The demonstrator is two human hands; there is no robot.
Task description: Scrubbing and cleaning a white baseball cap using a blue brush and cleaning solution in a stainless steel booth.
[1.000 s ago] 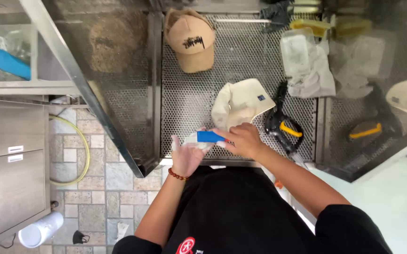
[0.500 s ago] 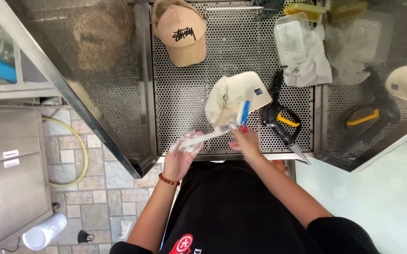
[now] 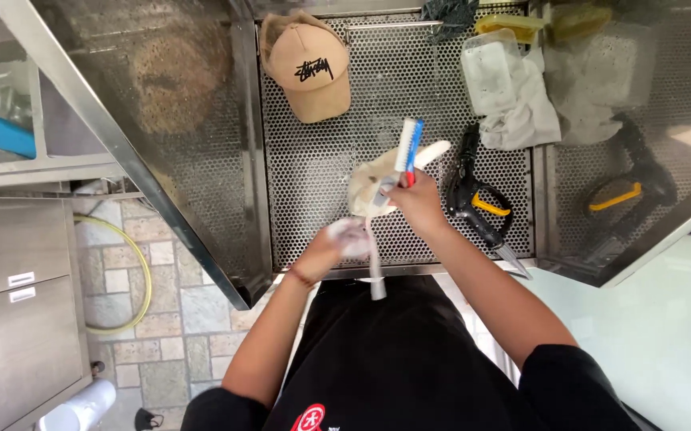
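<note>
While the right hand (image 3: 415,201) clamps a blue-and-white brush (image 3: 407,150) bristles-up over the perforated worktop (image 3: 321,175), the left hand (image 3: 331,243) pinches a pale strap (image 3: 373,255) taut, steadying the cream cap (image 3: 371,182). A tan cap (image 3: 309,68) lies far left.

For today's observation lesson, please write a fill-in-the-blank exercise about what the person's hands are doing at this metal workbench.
1. The right hand holds a brush whose handle is ____ and white.
2. The tan cap lies on the ____ metal surface.
3. The black-and-yellow spray gun lies to the ____ of the right hand.
4. The left hand grips a pale ____.

Missing words: blue; perforated; right; cloth
</note>
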